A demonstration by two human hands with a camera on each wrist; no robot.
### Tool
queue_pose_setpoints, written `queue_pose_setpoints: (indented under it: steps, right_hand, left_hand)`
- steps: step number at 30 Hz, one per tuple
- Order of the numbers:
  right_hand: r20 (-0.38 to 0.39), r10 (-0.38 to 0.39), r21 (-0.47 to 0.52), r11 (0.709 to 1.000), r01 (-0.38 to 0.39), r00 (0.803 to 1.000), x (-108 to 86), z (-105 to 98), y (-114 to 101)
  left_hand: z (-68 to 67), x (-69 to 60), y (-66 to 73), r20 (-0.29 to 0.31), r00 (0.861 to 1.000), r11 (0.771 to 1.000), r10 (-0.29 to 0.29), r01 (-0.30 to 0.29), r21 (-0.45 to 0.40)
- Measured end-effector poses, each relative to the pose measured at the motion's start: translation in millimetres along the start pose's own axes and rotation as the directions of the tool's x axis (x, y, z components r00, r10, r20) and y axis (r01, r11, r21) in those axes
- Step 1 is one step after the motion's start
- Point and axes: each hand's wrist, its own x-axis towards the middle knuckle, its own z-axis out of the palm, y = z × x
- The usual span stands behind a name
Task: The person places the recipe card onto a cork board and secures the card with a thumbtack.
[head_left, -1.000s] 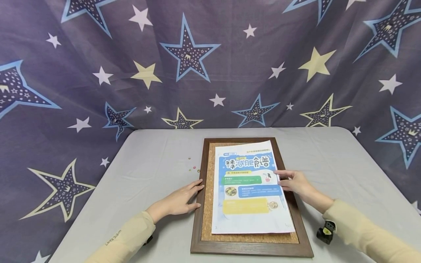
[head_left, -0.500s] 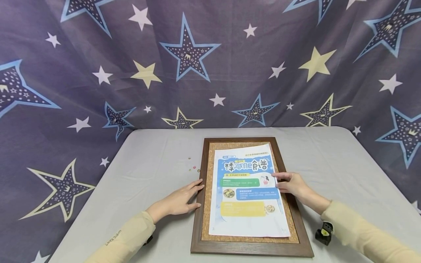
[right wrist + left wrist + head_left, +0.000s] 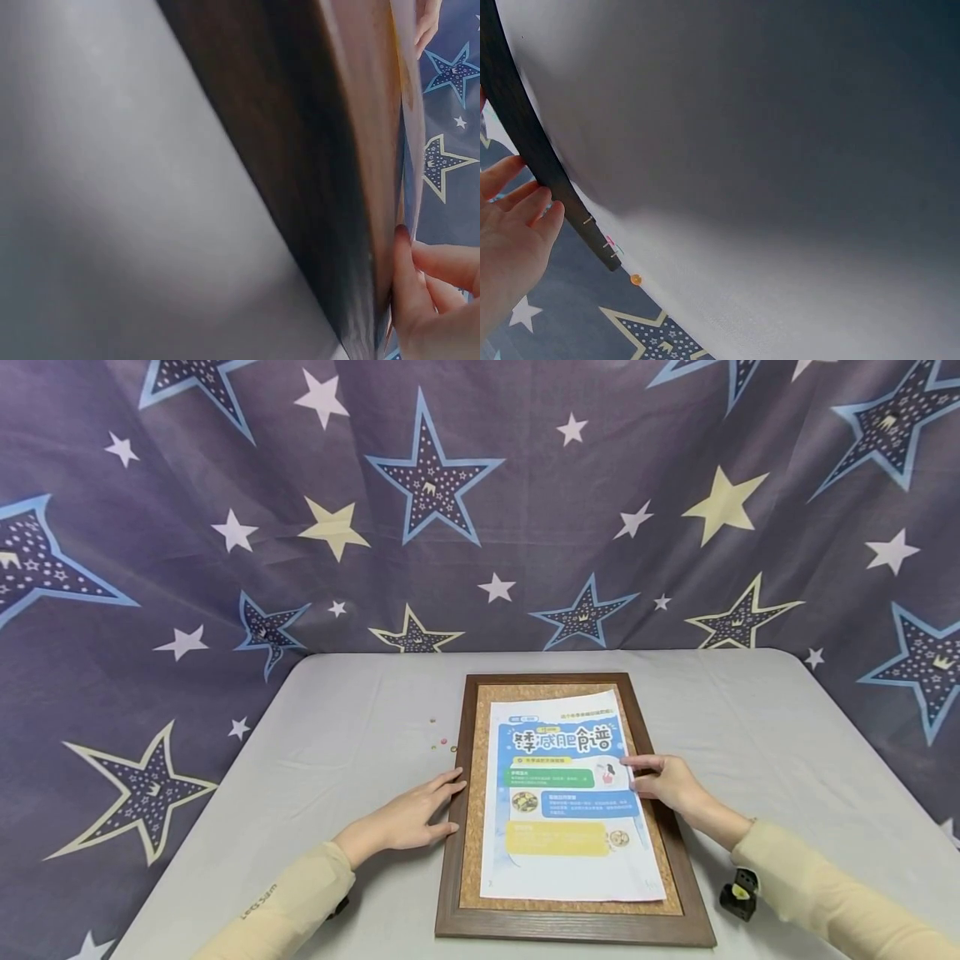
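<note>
A printed sheet point(image 3: 570, 877) with blue, green and yellow blocks lies on a cork board with a brown wooden frame point(image 3: 573, 929), its top edge slightly slanted. My left hand point(image 3: 405, 818) rests its spread fingertips on the frame's left side; in the left wrist view the fingers of that hand point(image 3: 514, 240) touch the dark frame edge point(image 3: 536, 142). My right hand point(image 3: 678, 789) pinches the sheet's right edge between thumb and fingers; the right wrist view shows this hand point(image 3: 435, 292) at the paper edge point(image 3: 412, 150), beside the frame point(image 3: 277, 150).
Several small pins point(image 3: 443, 742) lie on the grey table point(image 3: 360, 718), left of the board. A dark curtain point(image 3: 495, 527) with stars hangs behind the table. A black wrist camera point(image 3: 740, 893) sits under my right sleeve.
The sheet's top edge has come down toward me and the sheet has shifted slightly left, my right hand moving with it. My left hand has stayed on the frame.
</note>
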Motion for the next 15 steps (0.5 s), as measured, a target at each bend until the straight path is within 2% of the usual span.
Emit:
queue_pose_setpoints:
  steps: [3, 9, 15]
  right_hand:
    - [0.000, -0.017, -0.009, 1.000, 0.017, 1.000, 0.2, -0.1, 0.3]
    - [0.006, -0.102, -0.055, 0.993, 0.102, 0.995, 0.9, -0.3, 2.4]
    - [0.003, -0.184, -0.155, 0.971, 0.183, 0.983, 0.0, 0.2, 3.0]
  left_hand:
    - [-0.1, -0.1, -0.2, -0.002, 1.000, 1.000, 0.002, -0.002, 0.002]
    - [-0.2, -0.2, -0.1, -0.004, 1.000, 1.000, 0.006, -0.006, 0.005]
    - [-0.5, -0.2, 0.3, 0.001, 1.000, 1.000, 0.001, -0.001, 0.004]
